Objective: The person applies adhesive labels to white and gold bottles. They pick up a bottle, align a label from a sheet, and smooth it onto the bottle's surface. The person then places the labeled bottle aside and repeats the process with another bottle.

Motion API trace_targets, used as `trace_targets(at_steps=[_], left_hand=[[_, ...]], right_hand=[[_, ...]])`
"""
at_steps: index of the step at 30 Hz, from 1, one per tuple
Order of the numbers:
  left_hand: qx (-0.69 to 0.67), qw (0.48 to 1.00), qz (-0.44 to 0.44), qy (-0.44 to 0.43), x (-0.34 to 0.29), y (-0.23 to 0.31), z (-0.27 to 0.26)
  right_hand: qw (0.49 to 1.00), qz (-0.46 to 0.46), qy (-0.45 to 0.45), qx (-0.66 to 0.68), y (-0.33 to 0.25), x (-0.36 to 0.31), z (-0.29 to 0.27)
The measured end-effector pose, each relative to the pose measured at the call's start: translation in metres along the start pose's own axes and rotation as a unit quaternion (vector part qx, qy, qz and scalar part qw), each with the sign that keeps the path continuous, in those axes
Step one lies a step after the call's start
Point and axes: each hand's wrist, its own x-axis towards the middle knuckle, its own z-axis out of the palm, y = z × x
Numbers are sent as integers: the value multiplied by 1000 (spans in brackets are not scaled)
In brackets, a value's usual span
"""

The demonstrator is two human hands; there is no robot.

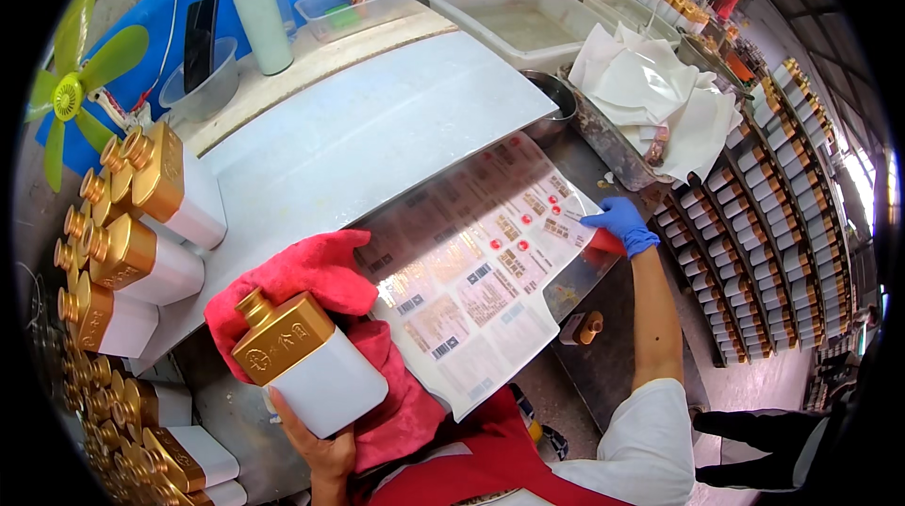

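Observation:
My left hand [325,452], bare, holds a flat-sided bottle [332,379] from below. The bottle is white with a gold shoulder and a narrow gold neck, tilted to the upper left. Behind and beside it lies a crumpled red cloth [316,265]. My right hand [622,223] wears a blue glove, its fingers closed at the right edge of a sheet of printed decals [490,289]. This sheet carries rows of small labels, red dots and brown blocks. Its far part runs beneath the edge of a pale sloping board [377,129].
Gold-and-white bottles [151,256] crowd the left side near a green fan [68,96]. At the back stand a green flask [260,20], a phone [200,44] and a water-filled tray [528,20]. White papers [650,82] fill a metal tray; racked bottles [754,223] stand right.

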Motion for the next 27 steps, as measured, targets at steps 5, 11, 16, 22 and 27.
trace_targets(at_steps=[5,11,16,22,27], left_hand=[[13,1000,20,9,3,4,1],[56,997,22,41,7,8,3],[27,999,23,10,8,10,-1],[36,998,37,30,8,6,-1],[3,999,23,27,6,3,1]], right_hand=[[985,33,20,168,34,-6,8],[988,-25,149,-34,3,-23,33],[990,-2,121,72,21,-24,26],[945,-12,31,326,18,-38,20],[987,-14,143,65,3,-33,28]])
